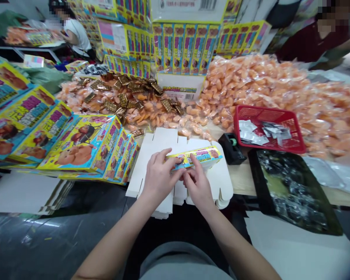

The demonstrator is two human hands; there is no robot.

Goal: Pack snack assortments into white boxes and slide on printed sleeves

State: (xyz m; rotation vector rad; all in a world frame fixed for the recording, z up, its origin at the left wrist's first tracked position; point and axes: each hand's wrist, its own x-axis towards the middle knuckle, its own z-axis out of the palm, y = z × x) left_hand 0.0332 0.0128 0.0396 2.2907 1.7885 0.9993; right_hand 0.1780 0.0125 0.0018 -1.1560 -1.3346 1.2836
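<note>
Between my two hands is a small printed carton (204, 154), yellow and blue with pink lettering, held above a stack of flat white box blanks (163, 138). My left hand (160, 173) grips its left end, fingers over the top and thumb in front. My right hand (196, 181) rests its index finger on the printed face, with thumb and other fingers curled at the lower edge near my left thumb. Whatever those curled fingertips may pinch besides the carton is hidden. The carton's right end points away from me, slightly raised.
Finished-looking printed boxes (81, 144) stand at the left. Behind lie orange pieces in clear bags (251, 85) and brown-gold packets (122, 99). At right are a tape dispenser (232, 149), a red basket (299, 136) of sachets and a black tray (258, 186). Co-workers (78, 35) sit beyond.
</note>
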